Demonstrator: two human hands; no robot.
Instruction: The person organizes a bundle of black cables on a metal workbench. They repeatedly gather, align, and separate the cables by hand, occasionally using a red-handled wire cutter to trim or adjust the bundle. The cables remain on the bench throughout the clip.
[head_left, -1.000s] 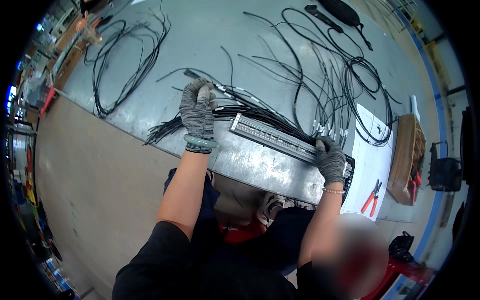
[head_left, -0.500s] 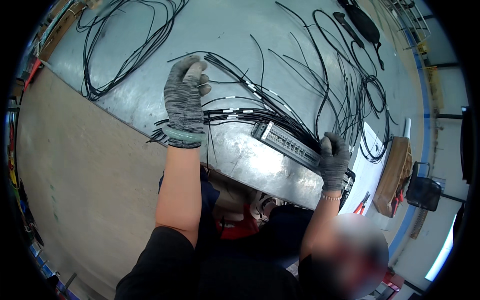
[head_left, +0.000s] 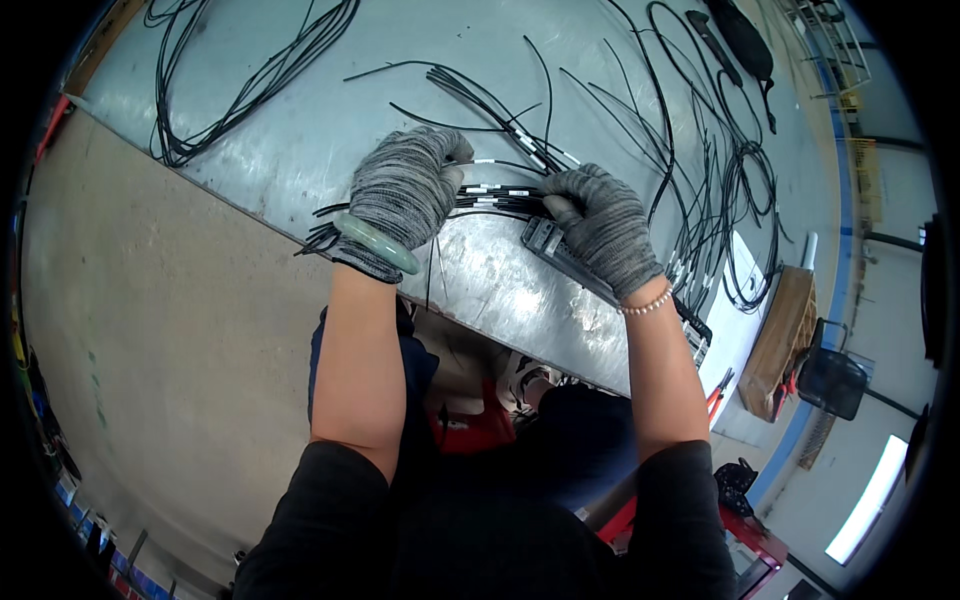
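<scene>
My left hand, in a grey knit glove, has its fingers closed on a black cable with a white label sleeve. To its right, my right hand, gloved alike, is closed over the black cables near the connector; its fingertips partly hide them. A bundle of labelled black cables runs between the hands and passes under my left hand, with loose ends at the table edge. Beneath my right hand lies a long grey connector block, mostly covered. More cables fan out beyond the hands.
A coil of black cable lies at the far left of the metal table. On the right are tangled cables, a white sheet, red-handled pliers and a wooden box. A dark tool lies far right.
My right hand has moved left and away from me, from the connector's right end onto the cables. My left hand has shifted right and lower, closing on a cable. The view has shifted slightly.
</scene>
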